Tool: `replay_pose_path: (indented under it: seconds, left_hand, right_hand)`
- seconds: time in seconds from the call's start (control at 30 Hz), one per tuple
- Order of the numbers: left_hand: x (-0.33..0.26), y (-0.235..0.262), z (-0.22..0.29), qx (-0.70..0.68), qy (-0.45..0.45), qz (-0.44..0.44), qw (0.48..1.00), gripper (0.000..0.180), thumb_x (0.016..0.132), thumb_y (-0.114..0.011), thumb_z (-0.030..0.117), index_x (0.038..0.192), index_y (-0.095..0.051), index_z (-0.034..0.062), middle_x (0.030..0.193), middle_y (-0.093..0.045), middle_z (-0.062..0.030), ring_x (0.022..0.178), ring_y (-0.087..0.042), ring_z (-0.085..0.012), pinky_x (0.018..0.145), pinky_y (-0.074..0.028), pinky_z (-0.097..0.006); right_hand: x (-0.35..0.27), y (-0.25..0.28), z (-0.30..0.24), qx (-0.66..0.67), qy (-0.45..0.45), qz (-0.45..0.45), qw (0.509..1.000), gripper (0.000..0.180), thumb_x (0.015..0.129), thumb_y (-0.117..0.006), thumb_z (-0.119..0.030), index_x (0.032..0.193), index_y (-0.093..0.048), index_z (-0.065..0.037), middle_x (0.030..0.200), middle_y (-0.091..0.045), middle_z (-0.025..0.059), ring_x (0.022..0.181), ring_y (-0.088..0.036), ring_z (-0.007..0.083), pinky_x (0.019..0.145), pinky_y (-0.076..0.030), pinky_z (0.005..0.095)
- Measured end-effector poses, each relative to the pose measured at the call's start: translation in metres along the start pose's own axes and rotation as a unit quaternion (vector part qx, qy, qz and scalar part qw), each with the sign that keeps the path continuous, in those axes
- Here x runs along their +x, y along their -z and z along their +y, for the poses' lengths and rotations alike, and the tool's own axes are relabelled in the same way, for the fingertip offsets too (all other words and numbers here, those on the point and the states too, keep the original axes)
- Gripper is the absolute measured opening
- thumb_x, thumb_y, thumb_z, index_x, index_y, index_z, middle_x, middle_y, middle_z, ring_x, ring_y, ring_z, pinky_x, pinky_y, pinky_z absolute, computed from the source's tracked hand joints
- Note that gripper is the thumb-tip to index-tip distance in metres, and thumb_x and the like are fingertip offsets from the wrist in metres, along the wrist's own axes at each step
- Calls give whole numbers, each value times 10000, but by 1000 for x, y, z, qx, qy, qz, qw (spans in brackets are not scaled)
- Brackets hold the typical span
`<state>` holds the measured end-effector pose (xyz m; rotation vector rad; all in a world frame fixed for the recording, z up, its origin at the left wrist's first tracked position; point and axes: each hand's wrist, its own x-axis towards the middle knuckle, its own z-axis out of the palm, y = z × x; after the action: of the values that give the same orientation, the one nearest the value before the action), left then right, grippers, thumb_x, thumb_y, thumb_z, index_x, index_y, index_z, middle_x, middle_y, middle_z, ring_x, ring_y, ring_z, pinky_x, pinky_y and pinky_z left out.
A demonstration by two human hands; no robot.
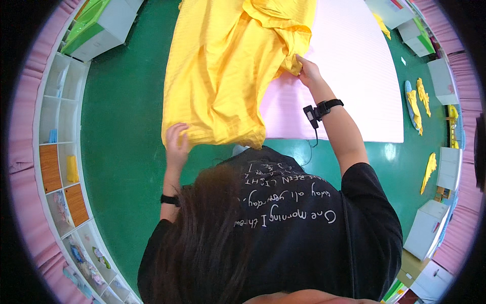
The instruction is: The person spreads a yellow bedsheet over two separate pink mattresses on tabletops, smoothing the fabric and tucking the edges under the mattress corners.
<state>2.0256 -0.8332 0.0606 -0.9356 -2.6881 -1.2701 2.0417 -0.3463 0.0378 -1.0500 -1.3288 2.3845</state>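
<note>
A large yellow sheet [217,81] with a faint stripe lies in loose folds over the left side of a pale pink mattress [349,86]. At the sheet's near left corner, my left hand [177,144] has its fingers curled over the cloth edge. Further away and to the right, my right hand [310,73] pinches the sheet's right edge between thumb and fingers. The cloth there is bunched and folded back on itself. Its near edge hangs past the mattress toward my body, and its far end leaves the picture at the top.
White shelves [66,119] with wooden doors line the left wall, below a green-and-white cabinet [104,28]. On the green floor [121,131] to the right lie several yellow cloths [429,172]. White cabinets [428,228] stand along the right wall. A cable [316,138] hangs from my right wrist.
</note>
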Motion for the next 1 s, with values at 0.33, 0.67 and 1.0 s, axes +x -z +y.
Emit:
replay_pose_path:
  seconds: [0.33, 0.67, 1.0]
  left_hand:
    - [31, -77, -4, 243, -9, -79, 967, 594, 868, -468, 386, 1384, -278, 159, 1414, -248, -167, 1341, -148, -313, 1054, -60, -556]
    - [34, -84, 8, 322, -12, -96, 942, 552, 866, -468, 386, 1365, -330, 193, 1427, -238, -151, 1342, -174, -298, 1028, -51, -607]
    - [-3, -143, 75, 306, -3, -18, 952, 444, 845, -503, 238, 1273, -426, 146, 1380, -306, -147, 1309, -214, -334, 1018, -115, -616]
  right_hand:
    - [-50, 100, -63, 19, 257, 175, 950, 260, 901, -499, -143, 1084, -521, 41, 1027, -584, 132, 931, -578, 236, 820, -485, 355]
    - [-126, 273, -69, -284, 294, 366, 836, 297, 885, -517, -193, 1058, -538, 47, 780, -596, 98, 684, -524, 132, 613, -428, 275]
    - [-100, 293, -46, -519, 238, 252, 781, 480, 716, -621, -125, 1144, -447, 6, 909, -574, 189, 813, -588, 280, 682, -489, 371]
